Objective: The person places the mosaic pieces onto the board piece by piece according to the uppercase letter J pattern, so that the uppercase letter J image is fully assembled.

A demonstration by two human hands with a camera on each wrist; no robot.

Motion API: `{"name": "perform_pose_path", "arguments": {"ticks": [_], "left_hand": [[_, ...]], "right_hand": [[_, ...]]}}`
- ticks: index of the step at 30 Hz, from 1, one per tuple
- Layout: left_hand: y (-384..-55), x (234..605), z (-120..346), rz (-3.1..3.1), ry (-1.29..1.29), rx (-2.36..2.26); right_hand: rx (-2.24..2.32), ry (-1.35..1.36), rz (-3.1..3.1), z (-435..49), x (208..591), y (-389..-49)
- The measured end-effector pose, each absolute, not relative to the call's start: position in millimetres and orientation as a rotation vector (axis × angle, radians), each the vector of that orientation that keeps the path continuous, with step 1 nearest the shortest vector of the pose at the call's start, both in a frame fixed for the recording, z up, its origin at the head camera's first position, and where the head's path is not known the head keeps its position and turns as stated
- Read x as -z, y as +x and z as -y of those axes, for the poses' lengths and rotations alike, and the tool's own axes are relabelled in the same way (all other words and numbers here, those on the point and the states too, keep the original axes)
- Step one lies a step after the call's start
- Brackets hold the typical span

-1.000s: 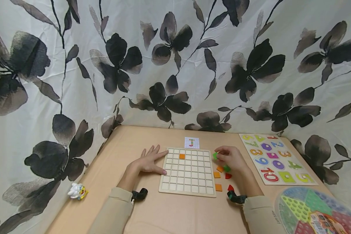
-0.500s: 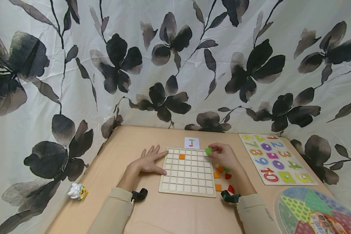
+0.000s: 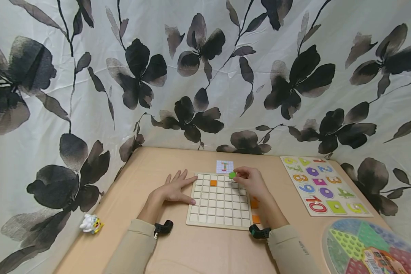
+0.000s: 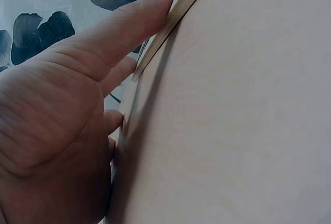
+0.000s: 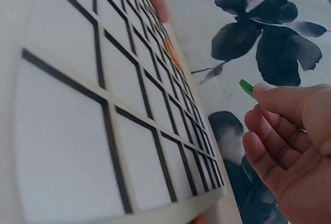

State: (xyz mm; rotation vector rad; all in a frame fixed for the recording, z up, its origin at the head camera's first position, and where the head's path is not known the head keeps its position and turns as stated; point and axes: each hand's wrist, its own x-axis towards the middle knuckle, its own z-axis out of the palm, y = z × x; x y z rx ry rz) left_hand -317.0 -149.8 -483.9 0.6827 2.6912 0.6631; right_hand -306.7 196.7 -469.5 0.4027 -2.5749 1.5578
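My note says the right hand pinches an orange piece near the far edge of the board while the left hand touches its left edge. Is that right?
The colour is wrong: the right hand pinches a green piece near the far edge of the board, as the head view shows, while the left hand touches its left edge.

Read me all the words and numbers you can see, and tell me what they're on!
"1", "2", "3", "4", "5", "7", "8", "9", "10": number board; others unclear.
"J": looks like the coloured shape on the small grid card.
Too small to read: lettering on the right sleeve.
Too small: print on the round board's label.
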Motion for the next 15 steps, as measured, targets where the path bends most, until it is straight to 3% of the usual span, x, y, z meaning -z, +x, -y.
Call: {"name": "perform_pose_path", "arguments": {"ticks": [15], "left_hand": [[-316,485,150,-2.686,0.682,-0.663]], "right_hand": [[-1.500,0.383,2.685,-173,481,-306]]}}
